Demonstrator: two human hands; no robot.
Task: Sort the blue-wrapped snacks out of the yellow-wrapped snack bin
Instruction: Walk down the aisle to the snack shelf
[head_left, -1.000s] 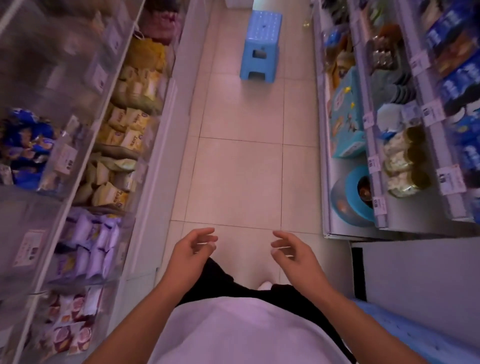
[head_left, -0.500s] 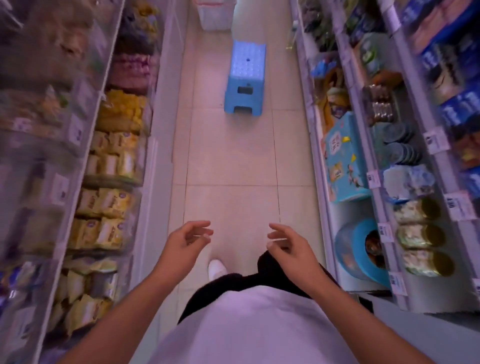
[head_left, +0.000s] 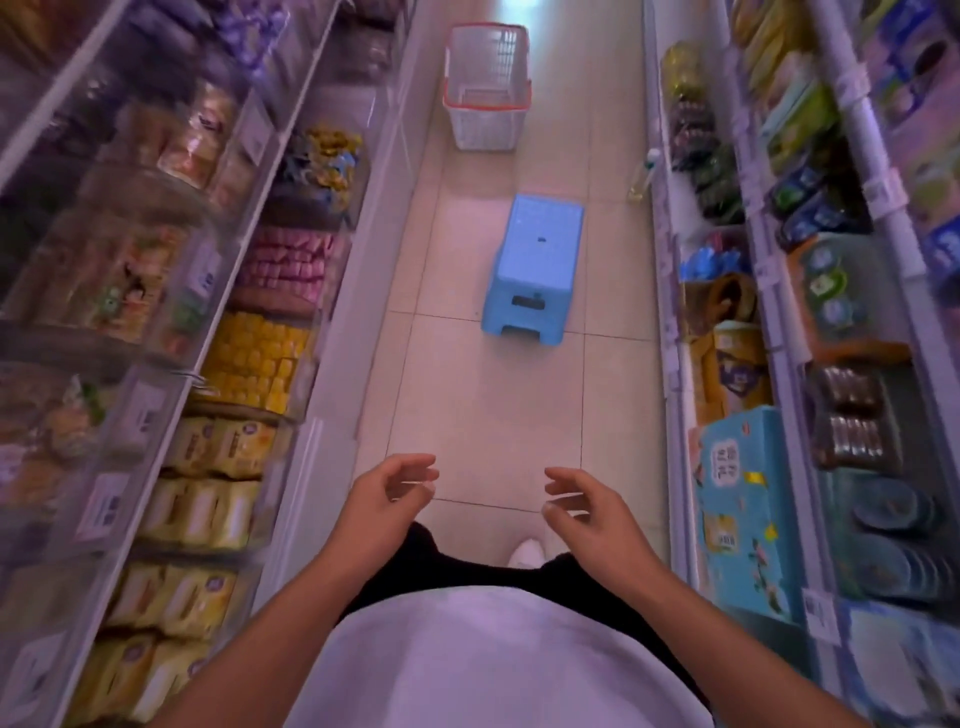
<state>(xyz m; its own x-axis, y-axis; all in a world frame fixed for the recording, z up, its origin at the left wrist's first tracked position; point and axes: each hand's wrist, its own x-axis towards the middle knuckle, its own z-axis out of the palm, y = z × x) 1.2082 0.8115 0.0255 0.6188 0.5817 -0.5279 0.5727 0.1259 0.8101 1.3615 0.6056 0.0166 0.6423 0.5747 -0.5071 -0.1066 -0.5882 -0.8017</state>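
I stand in a shop aisle with clear snack bins along the left shelf. One far bin (head_left: 322, 166) holds yellow-wrapped snacks with a few blue-wrapped ones mixed in. Nearer, a bin of bright yellow packets (head_left: 254, 364) sits below a bin of pink ones (head_left: 291, 265). My left hand (head_left: 384, 493) and my right hand (head_left: 582, 512) hover over the floor in front of my waist. Both have loosely curled fingers and hold nothing. Neither hand touches a shelf.
A blue plastic stool (head_left: 532, 270) stands mid-aisle ahead. Behind it a white basket with a red rim (head_left: 488, 88) sits on the floor. Shelves of boxes and jars line the right side (head_left: 748, 509). Pale yellow snack packs (head_left: 208, 509) fill the near left bins.
The view has moved forward along the aisle and tilted up. The stool appears lower in the frame and the basket has come into sight. My hands keep the same empty pose.
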